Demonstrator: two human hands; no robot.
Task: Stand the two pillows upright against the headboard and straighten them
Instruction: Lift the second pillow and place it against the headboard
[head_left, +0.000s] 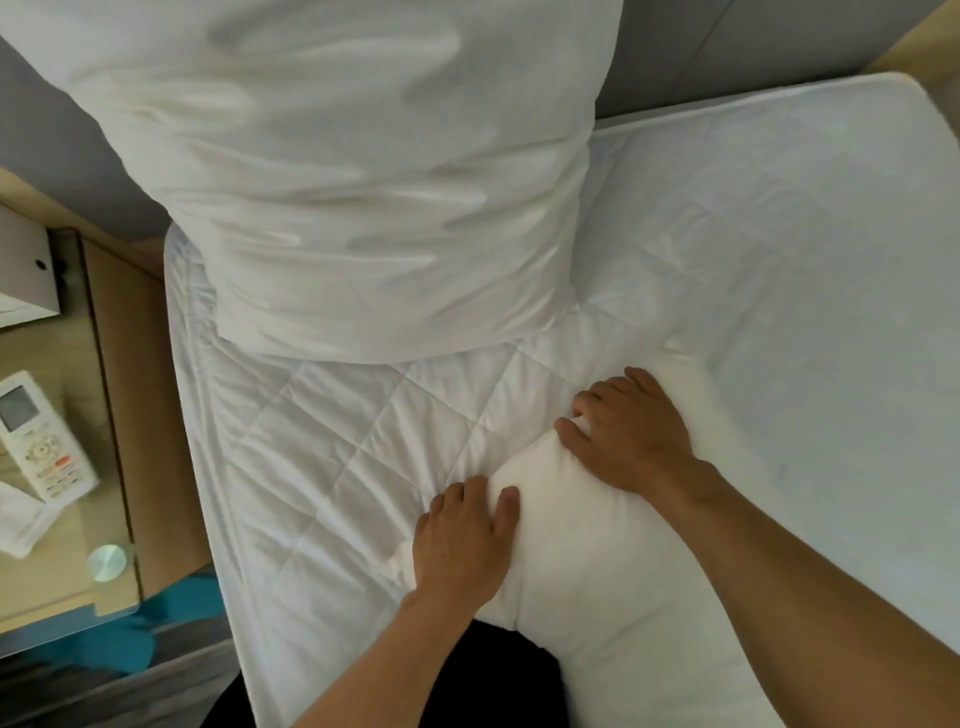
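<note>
One white pillow (353, 171) stands upright at the head of the bed, leaning on the grey headboard (675, 62). A second white pillow (597, 561) lies flat on the quilted mattress (322, 447) close to me. My left hand (462, 540) grips its near left edge, fingers curled over the side. My right hand (628, 431) clutches its far corner, bunching the fabric. Both forearms reach in from the bottom right.
A wooden bedside table (62, 519) with a glass top stands left of the bed, holding a white remote control (44, 441), a white box (26, 275) and a folded cloth (21, 525). Bare mattress (805, 260) spreads to the right.
</note>
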